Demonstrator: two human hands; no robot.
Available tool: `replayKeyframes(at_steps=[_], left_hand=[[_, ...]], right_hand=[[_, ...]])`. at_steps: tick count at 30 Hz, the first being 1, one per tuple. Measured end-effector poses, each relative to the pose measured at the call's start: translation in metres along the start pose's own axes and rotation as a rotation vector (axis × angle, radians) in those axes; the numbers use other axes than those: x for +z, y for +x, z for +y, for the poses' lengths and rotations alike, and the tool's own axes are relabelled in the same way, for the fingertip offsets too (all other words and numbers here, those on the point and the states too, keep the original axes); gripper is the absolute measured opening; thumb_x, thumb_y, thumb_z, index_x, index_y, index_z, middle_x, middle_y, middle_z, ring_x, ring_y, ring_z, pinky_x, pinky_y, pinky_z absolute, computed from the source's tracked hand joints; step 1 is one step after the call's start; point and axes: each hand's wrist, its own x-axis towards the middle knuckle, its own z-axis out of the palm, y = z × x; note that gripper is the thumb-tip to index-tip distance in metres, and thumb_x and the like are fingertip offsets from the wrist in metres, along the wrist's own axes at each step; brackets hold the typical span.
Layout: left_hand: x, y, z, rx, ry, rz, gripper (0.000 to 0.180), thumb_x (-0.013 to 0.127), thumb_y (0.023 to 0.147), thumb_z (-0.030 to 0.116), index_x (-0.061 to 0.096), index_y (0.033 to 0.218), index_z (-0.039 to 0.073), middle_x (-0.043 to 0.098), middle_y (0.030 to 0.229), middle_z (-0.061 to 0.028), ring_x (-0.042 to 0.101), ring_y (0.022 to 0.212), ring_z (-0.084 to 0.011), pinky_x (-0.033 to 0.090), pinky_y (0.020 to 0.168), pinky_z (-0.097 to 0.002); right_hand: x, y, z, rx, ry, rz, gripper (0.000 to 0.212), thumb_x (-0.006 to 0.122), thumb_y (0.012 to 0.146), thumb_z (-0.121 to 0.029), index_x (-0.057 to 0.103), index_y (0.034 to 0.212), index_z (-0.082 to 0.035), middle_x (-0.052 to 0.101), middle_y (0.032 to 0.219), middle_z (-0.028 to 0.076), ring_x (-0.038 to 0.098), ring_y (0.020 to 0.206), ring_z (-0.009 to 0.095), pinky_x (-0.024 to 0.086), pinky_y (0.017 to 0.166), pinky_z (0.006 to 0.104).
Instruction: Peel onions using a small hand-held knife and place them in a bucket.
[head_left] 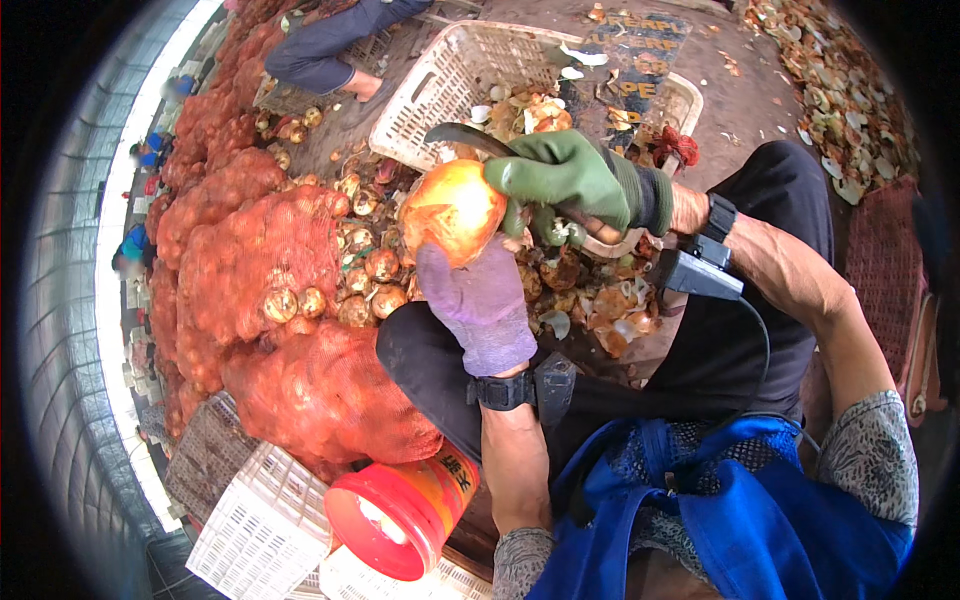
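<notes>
Beside the left knee, red mesh sacks (255, 255) are piled, filled with onions that show through the netting. Ahead, a cream slatted crate (425, 95) is partly filled with onion skins (530, 108), and a dark printed sheet (625, 65) is seen over its right part. At lower left, a white crate (262, 515) is placed; its contents cannot be made out. Just beside it, something white is held in a red bucket (438, 510). By the purple-gloved left hand (478, 300), an orange onion (448, 215) is held above the cream crate's near side, the grip closed around its underside. By the green-gloved right hand (575, 180), a curved knife (470, 137) is gripped tightly, its blade pointed left over the onion.
</notes>
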Motion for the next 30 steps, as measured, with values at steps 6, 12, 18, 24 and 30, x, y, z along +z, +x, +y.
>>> replayKeyframes(at_steps=[6,12,18,24,30], left_hand=[[-0.015,0.002,0.017,0.106,0.139,-0.028,0.074,0.07,0.067,0.014,0.041,0.134,0.005,0.047,0.13,-0.0162,0.046,0.122,-0.035,0.037,0.103,-0.0543],[-0.001,-0.001,0.023,0.252,0.429,-0.023,0.088,0.076,0.06,0.014,0.035,0.137,0.008,0.044,0.131,-0.0133,0.043,0.123,-0.0316,0.04,0.102,-0.0477],[0.002,-0.001,0.024,0.343,0.549,-0.033,0.092,0.082,0.056,0.014,0.035,0.135,0.008,0.045,0.13,-0.0133,0.047,0.119,-0.0295,0.045,0.098,-0.0439],[0.002,0.001,0.026,0.424,0.676,-0.006,0.09,0.082,0.054,0.015,0.037,0.132,0.007,0.045,0.129,-0.0142,0.048,0.117,-0.0288,0.047,0.095,-0.0423],[0.0,0.001,0.025,0.419,0.732,-0.009,0.087,0.08,0.054,0.014,0.039,0.13,0.006,0.046,0.126,-0.0137,0.049,0.116,-0.0282,0.047,0.096,-0.0421]], right_hand=[[-0.01,-0.013,-0.01,-0.372,-0.542,0.021,0.025,0.053,0.093,-0.025,0.06,0.098,-0.001,0.063,0.07,0.009,0.061,0.06,0.016,0.047,0.055,0.0311],[-0.009,-0.024,-0.009,-0.578,-0.726,-0.024,0.017,0.054,0.088,-0.02,0.059,0.093,-0.005,0.061,0.077,0.018,0.06,0.074,0.037,0.048,0.064,0.0429],[-0.008,-0.031,-0.007,-0.569,-0.816,-0.014,0.015,0.058,0.083,-0.018,0.058,0.091,-0.005,0.061,0.076,0.017,0.06,0.073,0.037,0.048,0.062,0.0447],[0.002,-0.04,-0.018,-0.428,-0.95,-0.029,0.016,0.058,0.082,-0.019,0.054,0.088,-0.004,0.06,0.071,0.018,0.061,0.069,0.038,0.048,0.059,0.0455],[0.001,-0.037,0.002,-0.409,-0.909,0.0,0.018,0.059,0.083,-0.02,0.054,0.087,-0.003,0.061,0.071,0.019,0.062,0.069,0.038,0.049,0.057,0.0469]])
